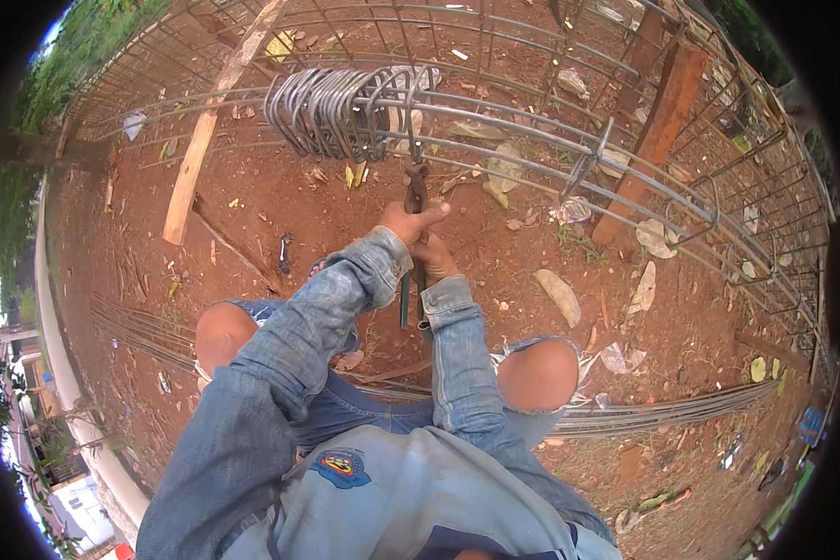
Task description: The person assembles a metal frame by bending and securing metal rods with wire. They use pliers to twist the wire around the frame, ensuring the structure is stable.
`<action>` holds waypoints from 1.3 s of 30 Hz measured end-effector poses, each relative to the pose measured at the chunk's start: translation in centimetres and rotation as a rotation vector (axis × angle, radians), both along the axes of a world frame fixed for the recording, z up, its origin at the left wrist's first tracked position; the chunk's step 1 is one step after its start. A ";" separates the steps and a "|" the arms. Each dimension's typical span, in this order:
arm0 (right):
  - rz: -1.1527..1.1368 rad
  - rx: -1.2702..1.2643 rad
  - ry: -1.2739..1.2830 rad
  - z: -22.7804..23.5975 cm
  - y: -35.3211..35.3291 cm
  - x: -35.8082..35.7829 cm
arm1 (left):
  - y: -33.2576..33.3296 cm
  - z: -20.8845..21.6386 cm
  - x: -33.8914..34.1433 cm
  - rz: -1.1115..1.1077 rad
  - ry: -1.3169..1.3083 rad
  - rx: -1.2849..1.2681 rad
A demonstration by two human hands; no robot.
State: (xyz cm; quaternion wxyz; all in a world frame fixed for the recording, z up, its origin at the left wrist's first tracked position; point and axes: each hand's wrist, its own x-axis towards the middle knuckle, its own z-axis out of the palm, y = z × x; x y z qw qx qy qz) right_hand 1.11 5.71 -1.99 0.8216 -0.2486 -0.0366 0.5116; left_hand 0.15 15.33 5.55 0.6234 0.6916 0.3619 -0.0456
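Both hands are closed on a pair of pincers (416,177) with long handles, one of them green. My left hand (407,222) grips it higher up, near the jaws. Just below, my right hand (436,256) is wrapped round the handles, its fingers partly hidden. The dark jaws point away from me and meet a rectangular steel stirrup (413,93) on the long rebars (523,131); whether they bite on wire cannot be made out. Left of the jaws, a tight cluster of bent stirrups (313,112) hangs on the same bars. Farther right, a single stirrup (588,161) stands apart.
Wooden props (201,154) and a reddish plank (658,140) stand under the bars. Rebar cages (765,177) curve behind and to the right. A dark metal tool (285,252) lies on the red soil to the left. Loose rods (653,417) lie beside my right knee.
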 end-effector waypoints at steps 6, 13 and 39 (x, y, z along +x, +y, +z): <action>-0.113 -0.299 -0.276 0.4 -2.6 -3.3 | 0.7 -6.0 0.8 0.301 0.082 0.126; -0.258 -1.143 -1.169 0.3 -3.0 -6.6 | -2.6 -1.9 2.4 0.337 0.210 0.305; -0.185 -1.666 -1.542 8.4 -7.4 -4.2 | -4.8 -1.2 1.4 0.431 -0.345 -1.050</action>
